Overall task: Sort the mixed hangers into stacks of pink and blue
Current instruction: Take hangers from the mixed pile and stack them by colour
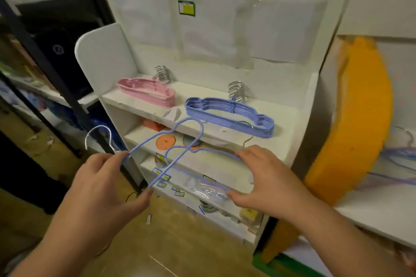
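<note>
A stack of pink hangers (147, 92) lies on the left of the white shelf top (193, 117), and a stack of blue hangers (229, 114) lies on its right, metal hooks pointing back. Below and in front of the shelf top, each of my hands holds a blue hanger. My left hand (105, 186) pinches one blue hanger (175, 139) near its metal hook (96, 135), tilted up toward the shelf. My right hand (263, 177) grips the second blue hanger (198, 153) at its right end. The two hangers cross each other.
The white shelf unit has lower shelves with orange discs (166, 141), labels and plastic packets. A dark metal rack (45, 58) stands at left. An orange curved panel (351, 132) rises at right, with more loose blue hangers (398, 157) beyond it. The floor is brown.
</note>
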